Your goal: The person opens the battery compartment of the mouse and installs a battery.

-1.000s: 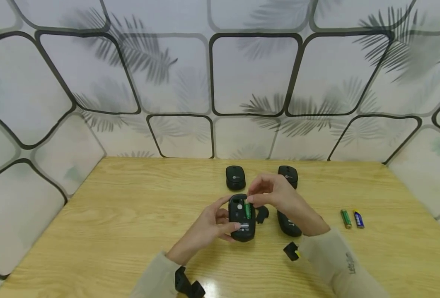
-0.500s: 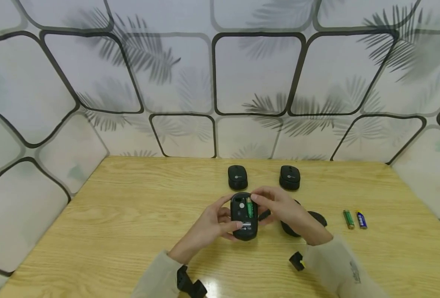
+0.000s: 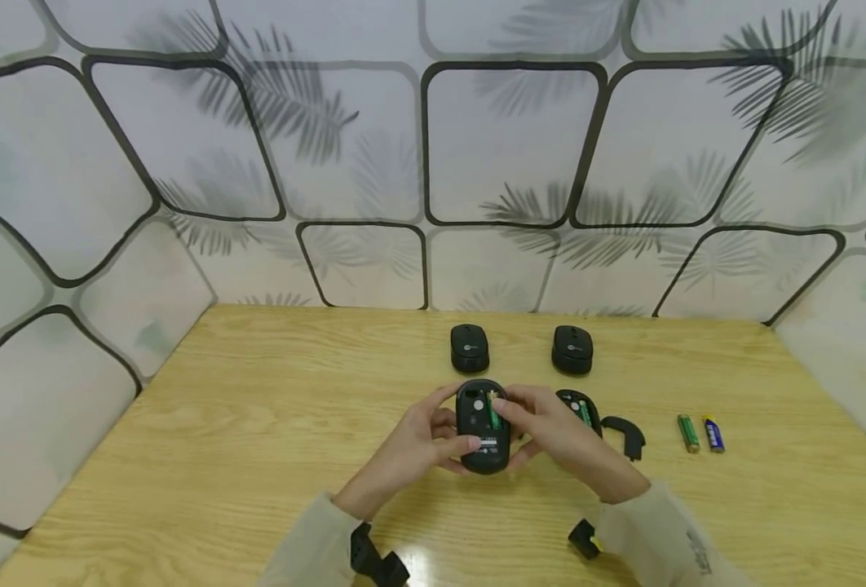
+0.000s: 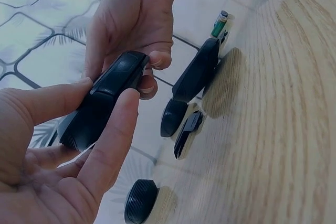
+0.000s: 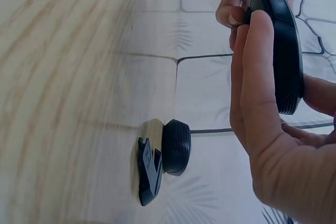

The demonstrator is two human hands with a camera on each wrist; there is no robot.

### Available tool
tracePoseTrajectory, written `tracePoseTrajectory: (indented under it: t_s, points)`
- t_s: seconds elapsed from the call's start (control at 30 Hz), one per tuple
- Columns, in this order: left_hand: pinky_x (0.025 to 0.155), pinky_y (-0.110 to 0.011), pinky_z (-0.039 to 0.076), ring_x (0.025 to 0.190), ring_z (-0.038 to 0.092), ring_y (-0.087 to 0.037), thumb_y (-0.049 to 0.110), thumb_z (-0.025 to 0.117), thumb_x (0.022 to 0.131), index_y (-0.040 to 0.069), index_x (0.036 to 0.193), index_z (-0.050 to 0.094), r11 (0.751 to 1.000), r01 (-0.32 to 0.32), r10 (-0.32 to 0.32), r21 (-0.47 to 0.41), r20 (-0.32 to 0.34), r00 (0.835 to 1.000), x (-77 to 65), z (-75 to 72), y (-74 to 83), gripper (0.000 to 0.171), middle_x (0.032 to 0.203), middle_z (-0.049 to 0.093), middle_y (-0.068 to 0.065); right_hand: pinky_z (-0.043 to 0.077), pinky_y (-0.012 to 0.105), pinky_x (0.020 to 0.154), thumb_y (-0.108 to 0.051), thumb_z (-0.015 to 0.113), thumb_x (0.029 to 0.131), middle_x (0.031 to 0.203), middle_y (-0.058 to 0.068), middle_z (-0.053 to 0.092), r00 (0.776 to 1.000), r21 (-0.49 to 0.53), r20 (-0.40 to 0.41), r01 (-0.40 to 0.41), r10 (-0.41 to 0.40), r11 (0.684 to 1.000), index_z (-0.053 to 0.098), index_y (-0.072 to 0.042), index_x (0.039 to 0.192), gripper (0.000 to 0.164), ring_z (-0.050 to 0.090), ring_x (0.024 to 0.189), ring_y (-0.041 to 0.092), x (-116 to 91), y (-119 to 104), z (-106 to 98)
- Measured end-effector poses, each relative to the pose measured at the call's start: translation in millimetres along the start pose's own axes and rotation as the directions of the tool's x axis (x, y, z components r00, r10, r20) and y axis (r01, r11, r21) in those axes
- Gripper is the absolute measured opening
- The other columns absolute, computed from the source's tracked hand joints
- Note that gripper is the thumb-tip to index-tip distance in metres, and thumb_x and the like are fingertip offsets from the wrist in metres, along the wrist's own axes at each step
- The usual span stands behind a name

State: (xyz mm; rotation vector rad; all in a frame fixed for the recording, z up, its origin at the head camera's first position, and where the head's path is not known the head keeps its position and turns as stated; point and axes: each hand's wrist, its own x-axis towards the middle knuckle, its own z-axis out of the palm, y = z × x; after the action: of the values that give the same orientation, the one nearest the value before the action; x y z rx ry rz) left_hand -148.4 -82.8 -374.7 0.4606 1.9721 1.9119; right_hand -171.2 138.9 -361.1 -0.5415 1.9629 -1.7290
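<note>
A black computer mouse (image 3: 486, 463) is held underside up above the table, its battery slot uncovered. My left hand (image 3: 413, 440) grips it from the left, thumb across the lower label. A green battery (image 3: 495, 421) lies in the slot. My right hand (image 3: 554, 428) holds the mouse's right edge, the thumb pressing on the battery near its top. In the right wrist view, two long fingers (image 5: 258, 72) lie against the side of the mouse (image 5: 286, 51). The left wrist view shows the mouse (image 4: 100, 103) between both hands, with its battery side hidden.
Two black mice (image 3: 470, 348) stand upright at the back. Behind my right hand lies an upturned mouse (image 3: 574, 401) with a green battery in it, a curved black cover (image 3: 629, 432) beside it. Another cover (image 5: 149, 171) rests on the table. A green battery (image 3: 688, 433) and a blue battery (image 3: 713, 434) lie right.
My right hand has come down from the mouse's top end to its right side, its thumb now on the battery. The left hand keeps its grip on the mouse.
</note>
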Motion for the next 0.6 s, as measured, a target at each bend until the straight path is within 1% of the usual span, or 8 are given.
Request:
tracePoseTrajectory:
  t_s: [0.2, 0.4, 0.6]
  points:
    - [0.069, -0.042, 0.065, 0.090, 0.069, -0.023, -0.002, 0.069, 0.094, 0.000, 0.157, 0.029, 1.000, -0.001, 0.001, 0.018, -0.001, 1.000, -0.2, -0.1, -1.7, 0.075, 0.103, 0.065, -0.018, 0.064, 0.037, 0.059, -0.014, 0.047, 0.109, 0.100, 0.014, 0.068, 1.000, -0.015, -0.019, -0.015, 0.015, 1.000, 0.050, 0.018, 0.129, 0.037, 0.069, 0.081, 0.024, 1.9, -0.8, 3.4]
    - [0.070, -0.044, 0.065, 0.090, 0.069, -0.024, -0.003, 0.067, 0.094, -0.001, 0.157, 0.028, 1.000, -0.004, 0.004, 0.001, 0.011, 1.000, -2.0, 1.1, 0.2, 0.075, 0.103, 0.065, -0.018, 0.064, 0.038, 0.056, -0.013, 0.048, 0.109, 0.095, 0.013, 0.068, 0.997, -0.048, -0.072, -0.034, 0.031, 0.998, 0.052, 0.017, 0.126, 0.035, 0.068, 0.078, 0.023, 0.7, -2.4, 6.8]
    - [0.071, -0.046, 0.065, 0.090, 0.070, -0.025, -0.004, 0.067, 0.094, -0.001, 0.157, 0.028, 1.000, 0.003, -0.002, -0.013, 0.013, 1.000, -1.0, 3.4, 1.3, 0.075, 0.103, 0.066, -0.018, 0.063, 0.037, 0.055, -0.011, 0.048, 0.109, 0.095, 0.013, 0.068, 0.995, -0.068, -0.095, -0.035, 0.028, 0.997, 0.053, 0.017, 0.124, 0.033, 0.069, 0.078, 0.024, -1.4, -4.1, 7.7]
